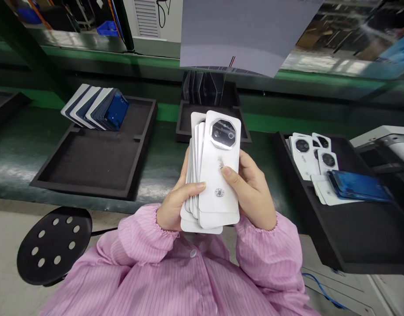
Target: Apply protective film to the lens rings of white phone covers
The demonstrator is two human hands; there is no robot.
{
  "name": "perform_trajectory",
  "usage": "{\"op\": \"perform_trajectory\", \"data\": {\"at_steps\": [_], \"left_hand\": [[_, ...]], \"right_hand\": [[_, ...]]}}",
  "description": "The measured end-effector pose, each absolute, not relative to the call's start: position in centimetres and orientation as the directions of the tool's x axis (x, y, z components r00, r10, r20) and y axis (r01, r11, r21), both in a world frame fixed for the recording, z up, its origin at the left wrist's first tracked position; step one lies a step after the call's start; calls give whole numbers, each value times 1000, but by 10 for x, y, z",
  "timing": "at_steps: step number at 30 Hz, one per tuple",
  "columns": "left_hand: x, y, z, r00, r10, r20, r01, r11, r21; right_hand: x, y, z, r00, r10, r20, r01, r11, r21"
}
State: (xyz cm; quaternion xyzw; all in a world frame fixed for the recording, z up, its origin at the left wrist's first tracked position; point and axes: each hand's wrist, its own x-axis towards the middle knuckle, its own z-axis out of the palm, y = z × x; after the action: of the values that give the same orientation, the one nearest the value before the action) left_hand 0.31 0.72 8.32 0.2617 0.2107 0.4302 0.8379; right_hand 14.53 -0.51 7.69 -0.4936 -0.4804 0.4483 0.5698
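Both hands grip a fanned stack of white phone back covers in front of my chest. The top cover carries a dark octagonal camera area, a small smudge-like mark and a round emblem. My left hand wraps the stack's left side, its thumb lying across the lower covers. On the right side, my right hand presses its thumb on the middle of the top cover. The fingers of both hands are partly hidden behind the stack.
To the left, a black tray bears a leaning row of white and blue panels. Behind the stack, another tray holds upright dark panels. A right-hand tray carries white covers and blue panels. A white sheet hangs above.
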Motion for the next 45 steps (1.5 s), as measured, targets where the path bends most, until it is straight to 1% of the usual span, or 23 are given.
{"op": "perform_trajectory", "data": {"at_steps": [2, 7, 12, 17, 20, 25, 28, 33, 38, 42, 45], "left_hand": [[2, 8, 86, 529, 840, -121, -608, 475, 636], [-3, 9, 88, 545, 827, -134, -601, 498, 625], [-8, 11, 88, 563, 810, -164, -527, 505, 683], [-9, 16, 89, 536, 833, -136, -513, 450, 731], [-10, 18, 90, 542, 831, -122, -519, 446, 729], [-13, 19, 89, 595, 795, -119, -508, 487, 711], [-14, 19, 88, 587, 799, -130, -515, 493, 701], [-15, 19, 89, 572, 803, -166, -504, 504, 701], [-13, 19, 91, 565, 800, -203, -506, 530, 680], [-14, 19, 89, 571, 799, -190, -507, 524, 684], [-14, 18, 86, 581, 796, -169, -504, 514, 694]], "right_hand": [[147, -7, 77, 170, 980, 102, -10, 105, -994], [150, -7, 76, 201, 978, 48, -12, 52, -999], [154, -7, 75, 151, 988, -5, -73, 6, -997], [155, -8, 75, 127, 991, -35, -120, -20, -993], [154, -7, 75, 156, 986, -55, -163, -29, -986], [157, -7, 76, 193, 977, -86, -240, -38, -970], [161, -7, 77, 235, 966, -107, -257, -45, -965], [164, -8, 77, 228, 961, -156, -275, -90, -957], [161, -7, 76, 202, 969, -143, -266, -86, -960], [159, -9, 77, 188, 973, -134, -278, -79, -957], [156, -12, 77, 237, 969, -67, -215, -15, -976]]}}
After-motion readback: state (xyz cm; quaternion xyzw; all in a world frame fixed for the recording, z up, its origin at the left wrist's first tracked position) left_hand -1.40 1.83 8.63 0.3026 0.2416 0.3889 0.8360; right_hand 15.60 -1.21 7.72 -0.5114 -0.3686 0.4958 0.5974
